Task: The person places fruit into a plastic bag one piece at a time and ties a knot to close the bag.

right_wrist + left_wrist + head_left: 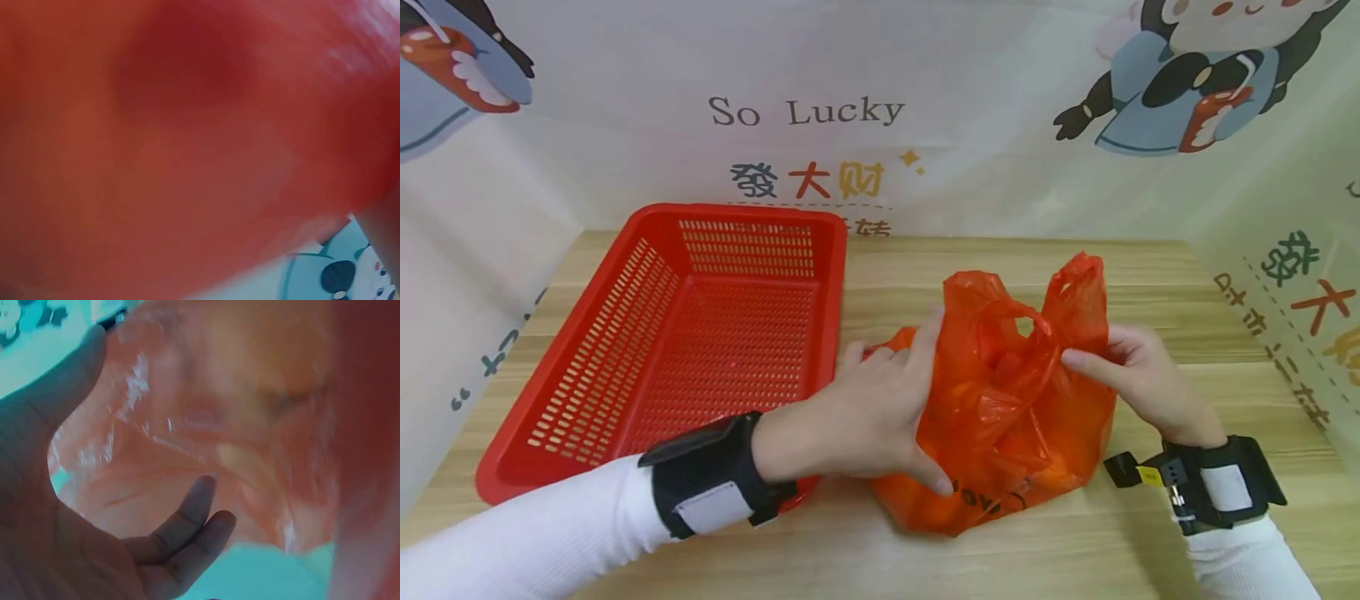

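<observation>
An orange plastic bag point(1000, 417), bulging with contents, stands on the table to the right of the red basket. Its two handle loops point up, and dark lettering shows low on its front. My left hand point(880, 400) lies along the bag's left side, thumb and fingers spread apart. In the left wrist view the fingers point(187, 544) are loosely bent beside the shiny plastic bag point(206, 425). At the bag's right upper edge my right hand point(1142, 375) pinches the plastic, thumb in front and fingers behind. The bag point(156, 175) fills most of the right wrist view, blurred. What it contains is hidden.
A red plastic basket point(835, 317) with slotted walls stands on the left, close to my left forearm. Printed white sheeting point(970, 150) walls off the back and both sides of the wooden table point(1150, 283). Black straps with devices point(1217, 483) sit on both wrists.
</observation>
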